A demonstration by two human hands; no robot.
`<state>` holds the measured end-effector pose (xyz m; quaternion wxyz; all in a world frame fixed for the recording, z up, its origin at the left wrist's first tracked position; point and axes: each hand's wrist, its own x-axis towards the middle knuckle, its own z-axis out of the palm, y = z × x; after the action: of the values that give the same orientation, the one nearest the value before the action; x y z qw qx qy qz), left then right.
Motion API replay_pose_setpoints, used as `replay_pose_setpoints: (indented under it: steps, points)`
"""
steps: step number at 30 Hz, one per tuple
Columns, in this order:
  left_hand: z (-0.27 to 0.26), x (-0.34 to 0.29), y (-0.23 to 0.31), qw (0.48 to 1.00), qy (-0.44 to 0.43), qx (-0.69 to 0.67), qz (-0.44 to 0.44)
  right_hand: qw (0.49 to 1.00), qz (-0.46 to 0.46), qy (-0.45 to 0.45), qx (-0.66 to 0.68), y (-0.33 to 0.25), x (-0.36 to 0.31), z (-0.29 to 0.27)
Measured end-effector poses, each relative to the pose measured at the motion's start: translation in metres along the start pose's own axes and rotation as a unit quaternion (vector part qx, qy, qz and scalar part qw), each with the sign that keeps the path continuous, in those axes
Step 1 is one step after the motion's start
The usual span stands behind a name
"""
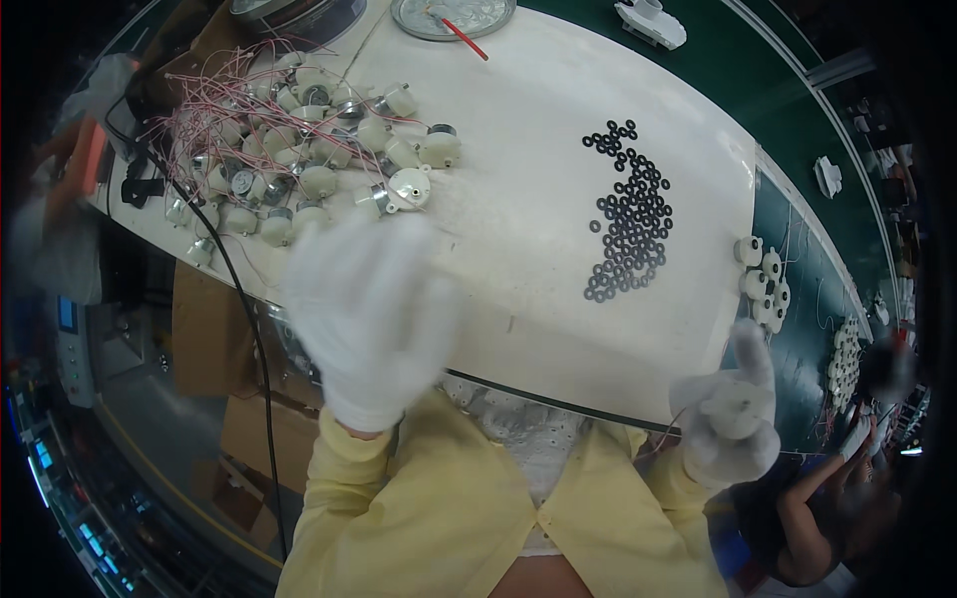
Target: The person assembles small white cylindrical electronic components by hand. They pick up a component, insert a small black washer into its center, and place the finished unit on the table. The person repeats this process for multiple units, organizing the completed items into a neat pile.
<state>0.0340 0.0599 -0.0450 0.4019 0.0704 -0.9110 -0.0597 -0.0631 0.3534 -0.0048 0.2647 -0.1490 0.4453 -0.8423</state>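
Note:
In a white glove, my right hand [713, 453] holds a small round white motor [733, 409] at the table's right front edge. Its thumb and fingers curl around the motor, and a thin wire trails to the left. My left hand [369, 314], also gloved in white, is over the table's front edge at left. Motion smears its fingers, so whether it holds anything cannot be made out. Just beyond it lies a heap of similar white and silver motors [319, 181] with tangled pink wires. The nearest is a motor [409, 189] at the heap's right side.
Many small black rings [633, 214] lie spread on the white table [518, 239]. At the back sits a round metal lid-like dish [454, 18] with a red stick [464, 38]. More white motors [766, 284] stand on the green surface at right. A black cable [244, 299] hangs at left.

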Motion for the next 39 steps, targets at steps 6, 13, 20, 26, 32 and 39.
replay_pose_setpoints:
  steps: [6,13,20,26,32,39]
  points:
    - [-0.012,-0.056,-0.028,0.985,-0.074,0.094,-0.125,0.86,0.232,0.075,-0.448,-0.023,0.005,-0.032]
    - [0.004,-0.033,-0.001,0.991,-0.116,-0.053,-0.041,0.656,-0.018,-0.022,-0.754,-0.012,0.041,-0.024]
    - [0.019,-0.015,-0.012,0.986,-0.124,-0.108,-0.009,0.718,0.039,-0.05,-0.693,-0.009,0.054,-0.039]
    - [0.015,-0.016,-0.011,0.981,-0.149,-0.119,-0.034,0.805,0.106,0.003,-0.584,0.002,0.06,-0.039]
    - [0.021,-0.019,-0.015,0.983,-0.128,-0.129,-0.034,0.82,0.112,0.015,-0.562,0.008,0.063,-0.036]
    - [0.011,-0.019,-0.014,0.971,-0.194,-0.13,-0.057,0.832,0.045,-0.092,-0.545,0.0,0.069,-0.036]
